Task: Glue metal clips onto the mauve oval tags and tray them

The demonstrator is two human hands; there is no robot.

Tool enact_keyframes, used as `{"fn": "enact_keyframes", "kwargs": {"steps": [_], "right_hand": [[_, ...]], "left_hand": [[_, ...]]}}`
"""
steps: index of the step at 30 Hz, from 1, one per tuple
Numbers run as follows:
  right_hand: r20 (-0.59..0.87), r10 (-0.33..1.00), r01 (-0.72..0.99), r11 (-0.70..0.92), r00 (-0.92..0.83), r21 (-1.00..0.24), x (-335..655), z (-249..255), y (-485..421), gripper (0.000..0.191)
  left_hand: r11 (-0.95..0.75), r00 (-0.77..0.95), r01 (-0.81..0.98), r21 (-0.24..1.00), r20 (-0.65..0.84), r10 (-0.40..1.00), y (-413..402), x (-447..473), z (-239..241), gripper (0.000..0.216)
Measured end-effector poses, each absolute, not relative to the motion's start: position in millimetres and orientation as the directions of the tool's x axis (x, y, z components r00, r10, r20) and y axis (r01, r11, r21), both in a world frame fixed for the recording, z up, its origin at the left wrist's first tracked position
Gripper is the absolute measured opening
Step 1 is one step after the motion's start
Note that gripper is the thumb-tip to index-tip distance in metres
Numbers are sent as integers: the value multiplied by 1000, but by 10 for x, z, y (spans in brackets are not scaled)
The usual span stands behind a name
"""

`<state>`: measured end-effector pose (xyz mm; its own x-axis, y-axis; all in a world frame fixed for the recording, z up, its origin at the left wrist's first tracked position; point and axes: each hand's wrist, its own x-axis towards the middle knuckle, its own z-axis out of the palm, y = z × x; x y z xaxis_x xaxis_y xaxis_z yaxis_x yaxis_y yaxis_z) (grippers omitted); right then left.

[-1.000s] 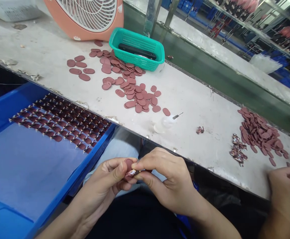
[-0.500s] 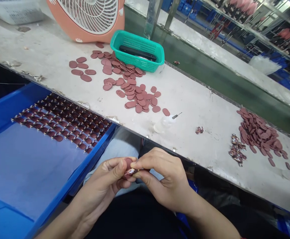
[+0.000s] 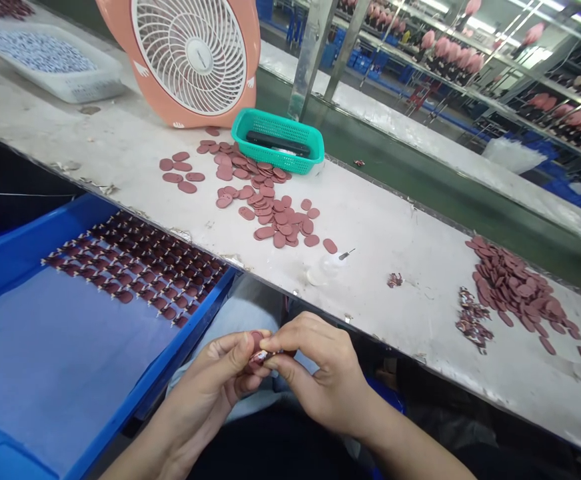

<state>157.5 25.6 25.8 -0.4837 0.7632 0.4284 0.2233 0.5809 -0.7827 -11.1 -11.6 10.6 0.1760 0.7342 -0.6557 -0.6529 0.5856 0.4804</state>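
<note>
Both hands meet over my lap, below the table's front edge. My left hand pinches a small reddish-brown oval piece between thumb and fingers. My right hand is closed in a pinch on a tiny patterned part pressed against that oval piece. A loose heap of the same oval pieces lies on the white table ahead of me.
A blue tray at my left holds rows of finished pieces on a blue sheet. A teal basket and an orange fan stand at the back. Another oval heap and small patterned parts lie at the right.
The view has tilted up, so the table and fan sit lower in frame. Another person's hand at the right edge, seen a second ago, is gone. My hands keep their pinch.
</note>
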Motion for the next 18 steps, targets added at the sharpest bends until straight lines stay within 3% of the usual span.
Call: {"fn": "enact_keyframes", "kwargs": {"steps": [11,16,18], "right_hand": [[453,717,175,615,-530,-769,1575,287,262,16],[492,730,184,629,-474,-755,1577,290,267,45],[474,755,184,599,-453,-779,1582,284,269,39]], "left_hand": [[593,206,-644,484,-637,743,-140,-179,95,40],[578,202,-665,472,-632,748,-147,-240,133,39],[578,190,-661,479,-638,746,-147,-266,120,39]]}}
